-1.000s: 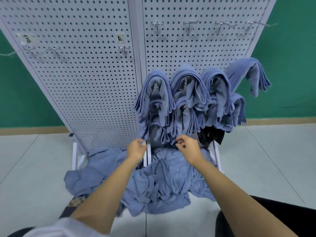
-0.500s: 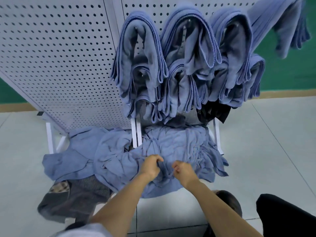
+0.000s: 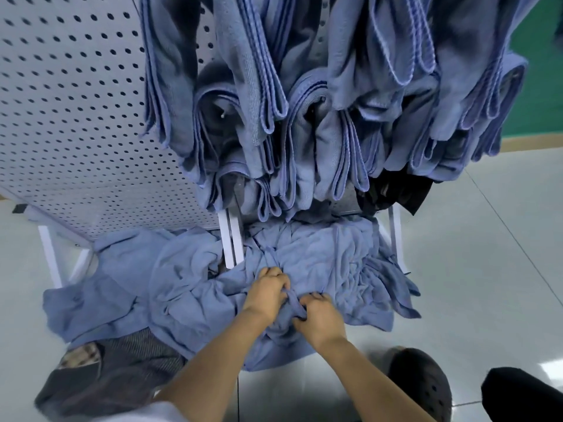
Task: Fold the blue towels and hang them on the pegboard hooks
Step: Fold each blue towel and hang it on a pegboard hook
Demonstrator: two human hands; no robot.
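Lower centre: our left grip [image 3: 268,292] and right grip [image 3: 320,319] clamp a blue towel [image 3: 289,312] in the floor heap [image 3: 335,263]; soft, light and floppy, we judge, best held at corners

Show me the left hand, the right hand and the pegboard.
left hand [image 3: 268,295]: head view, back of hand.
right hand [image 3: 320,318]: head view, back of hand.
pegboard [image 3: 76,117]: head view, bare perforated panel.

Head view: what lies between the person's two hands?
A bunched ridge of blue towel, gripped by the left hand and right hand, in the head view.
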